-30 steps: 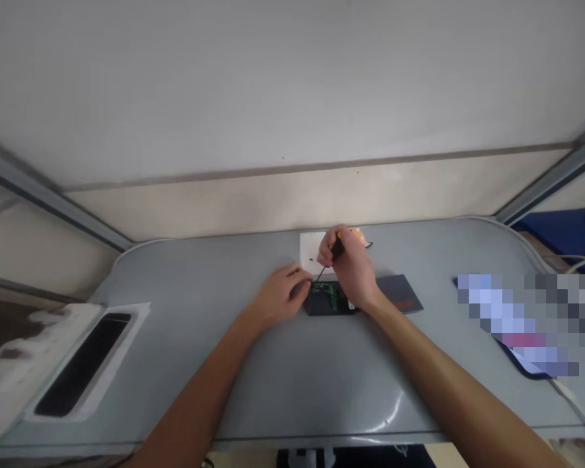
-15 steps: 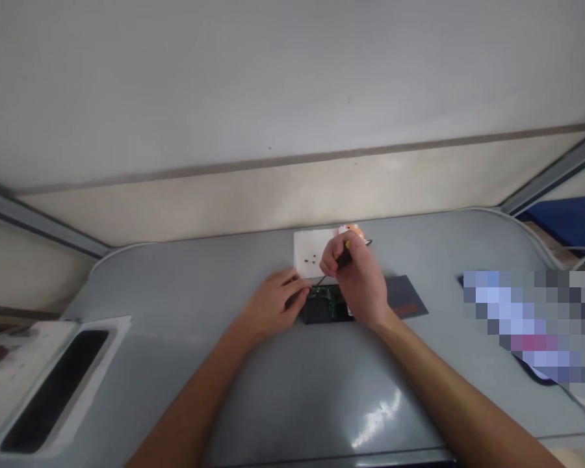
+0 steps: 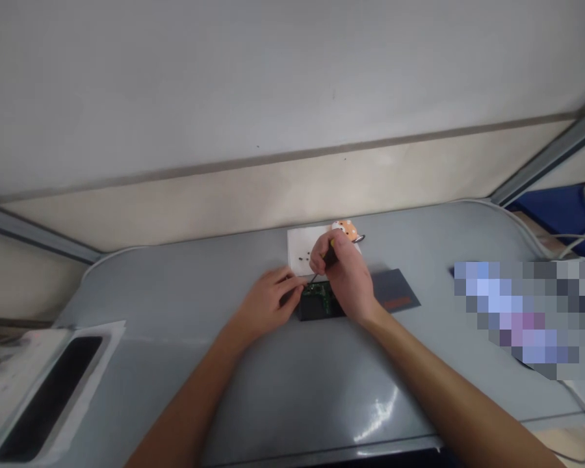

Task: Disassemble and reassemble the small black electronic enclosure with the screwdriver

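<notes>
An opened electronic device (image 3: pixel 313 307) with a green circuit board and a dark square part lies on the desk between my hands. My left hand (image 3: pixel 272 300) pinches its upper left corner with thumb and forefinger. My right hand (image 3: pixel 347 270) is closed round a screwdriver (image 3: pixel 329 255) with a black and yellow handle. The thin shaft slants down to the left, its tip at the board's upper left, close to my left fingertips. My right hand covers the device's right part. Several tiny dark screws (image 3: pixel 307 255) lie on white paper (image 3: pixel 296 244) just behind.
A dark flat panel (image 3: pixel 394 290) with a reddish mark lies right of the device. Behind my right hand sits an orange and white figure (image 3: pixel 345 229). A black phone-like slab (image 3: pixel 51 396) rests on paper at left. Cables (image 3: pixel 521 231) run along the right edge, beyond a blurred-out item (image 3: pixel 511 312).
The view has shifted slightly, so the desk items appear a little further left. Both hands keep their hold, and the screwdriver tip stays at the board's upper left.
</notes>
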Action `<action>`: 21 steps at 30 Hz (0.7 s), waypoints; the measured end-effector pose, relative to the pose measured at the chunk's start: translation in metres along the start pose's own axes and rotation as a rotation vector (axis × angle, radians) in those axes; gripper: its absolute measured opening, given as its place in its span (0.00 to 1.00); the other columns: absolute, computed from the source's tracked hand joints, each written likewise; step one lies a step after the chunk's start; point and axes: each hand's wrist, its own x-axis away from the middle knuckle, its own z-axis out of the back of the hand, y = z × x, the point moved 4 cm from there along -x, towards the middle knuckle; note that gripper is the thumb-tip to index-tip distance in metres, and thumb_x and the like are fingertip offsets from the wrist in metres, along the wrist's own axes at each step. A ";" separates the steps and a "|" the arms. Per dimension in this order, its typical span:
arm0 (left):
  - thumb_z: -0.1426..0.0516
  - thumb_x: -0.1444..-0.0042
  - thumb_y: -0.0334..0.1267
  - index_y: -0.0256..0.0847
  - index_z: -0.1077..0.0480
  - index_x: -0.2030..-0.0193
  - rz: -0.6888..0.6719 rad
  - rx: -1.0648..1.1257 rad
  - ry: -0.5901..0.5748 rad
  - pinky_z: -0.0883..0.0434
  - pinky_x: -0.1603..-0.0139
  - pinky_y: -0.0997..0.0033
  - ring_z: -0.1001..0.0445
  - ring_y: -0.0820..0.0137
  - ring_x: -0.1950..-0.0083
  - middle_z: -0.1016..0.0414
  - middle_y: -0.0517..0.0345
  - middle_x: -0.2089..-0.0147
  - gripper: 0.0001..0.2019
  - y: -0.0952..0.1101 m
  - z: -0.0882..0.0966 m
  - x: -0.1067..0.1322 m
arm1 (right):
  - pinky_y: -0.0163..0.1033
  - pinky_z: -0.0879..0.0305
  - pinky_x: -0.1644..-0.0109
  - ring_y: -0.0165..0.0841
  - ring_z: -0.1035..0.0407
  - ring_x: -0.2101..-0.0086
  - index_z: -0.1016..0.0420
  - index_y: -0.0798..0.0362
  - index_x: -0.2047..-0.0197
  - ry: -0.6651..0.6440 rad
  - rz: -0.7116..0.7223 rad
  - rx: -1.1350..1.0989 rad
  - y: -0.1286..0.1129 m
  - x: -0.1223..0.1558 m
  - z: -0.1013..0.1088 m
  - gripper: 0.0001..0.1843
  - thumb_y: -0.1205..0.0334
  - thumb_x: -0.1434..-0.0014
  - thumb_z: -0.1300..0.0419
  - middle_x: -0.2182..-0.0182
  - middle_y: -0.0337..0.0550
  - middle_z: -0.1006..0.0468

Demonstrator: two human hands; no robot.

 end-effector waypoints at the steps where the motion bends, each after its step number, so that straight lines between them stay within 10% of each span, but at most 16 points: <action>1: 0.49 0.27 0.36 0.42 0.23 0.51 -0.004 0.001 0.002 0.27 0.51 0.62 0.25 0.66 0.56 0.24 0.53 0.57 0.12 0.000 0.000 0.000 | 0.41 0.45 0.65 0.32 0.43 0.71 0.32 0.48 0.64 -0.015 0.007 0.014 0.000 0.000 0.000 0.19 0.45 0.27 0.48 0.72 0.38 0.37; 6: 0.47 0.28 0.34 0.42 0.23 0.50 -0.026 0.008 0.022 0.27 0.49 0.62 0.24 0.66 0.56 0.22 0.53 0.56 0.11 0.001 0.000 -0.001 | 0.40 0.44 0.64 0.32 0.42 0.72 0.35 0.43 0.51 -0.027 0.063 0.045 0.005 -0.001 0.002 0.14 0.43 0.27 0.48 0.72 0.34 0.36; 21: 0.48 0.28 0.35 0.42 0.23 0.51 -0.017 -0.014 0.026 0.26 0.53 0.64 0.23 0.67 0.58 0.20 0.55 0.59 0.12 0.002 -0.001 0.001 | 0.43 0.41 0.60 0.35 0.38 0.67 0.28 0.45 0.51 -0.064 0.020 -0.022 -0.010 -0.006 0.004 0.14 0.46 0.28 0.47 0.70 0.39 0.34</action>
